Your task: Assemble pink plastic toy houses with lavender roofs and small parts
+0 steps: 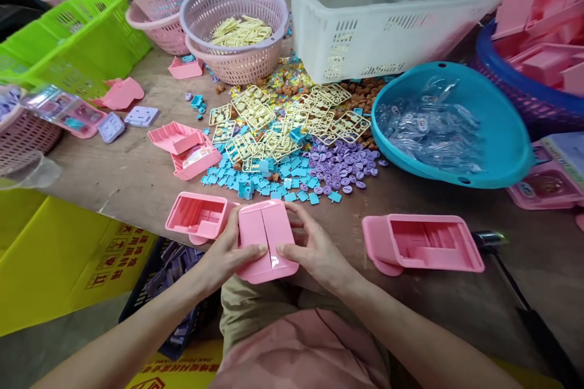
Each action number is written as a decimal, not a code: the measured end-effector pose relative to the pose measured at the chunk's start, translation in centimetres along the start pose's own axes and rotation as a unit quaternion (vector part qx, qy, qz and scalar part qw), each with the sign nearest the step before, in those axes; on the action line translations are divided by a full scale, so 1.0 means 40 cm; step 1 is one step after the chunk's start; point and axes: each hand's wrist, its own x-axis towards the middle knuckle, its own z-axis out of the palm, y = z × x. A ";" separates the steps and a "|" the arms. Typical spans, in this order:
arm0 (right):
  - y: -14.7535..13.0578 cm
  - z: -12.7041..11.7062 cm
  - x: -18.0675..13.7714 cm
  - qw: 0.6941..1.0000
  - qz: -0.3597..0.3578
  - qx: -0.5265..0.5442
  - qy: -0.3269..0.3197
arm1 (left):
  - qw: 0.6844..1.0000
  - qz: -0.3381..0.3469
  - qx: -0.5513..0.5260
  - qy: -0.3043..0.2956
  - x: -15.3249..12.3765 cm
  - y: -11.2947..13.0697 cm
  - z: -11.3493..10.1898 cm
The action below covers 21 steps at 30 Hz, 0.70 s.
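At the near edge of the surface, a pink two-door toy cabinet is clasped between left hand and right hand, both closed on its sides, thumbs on its doors; open pink shells flank it.

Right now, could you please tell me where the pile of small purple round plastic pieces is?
In the head view, the pile of small purple round plastic pieces lies mid-table, between the blue square pieces and the turquoise plastic basin.
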 end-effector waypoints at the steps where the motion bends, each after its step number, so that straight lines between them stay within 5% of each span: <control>1: 0.001 -0.002 0.001 1.000 0.001 0.009 -0.004 | 1.000 -0.002 0.006 0.001 0.001 0.002 -0.001; 10: 0.023 -0.035 0.020 0.995 -0.016 0.068 -0.073 | 0.997 -0.043 0.067 0.008 0.002 0.028 -0.005; 21: 0.011 -0.023 0.034 0.994 -0.058 -0.089 -0.027 | 0.985 -0.036 0.166 -0.002 0.019 0.053 -0.009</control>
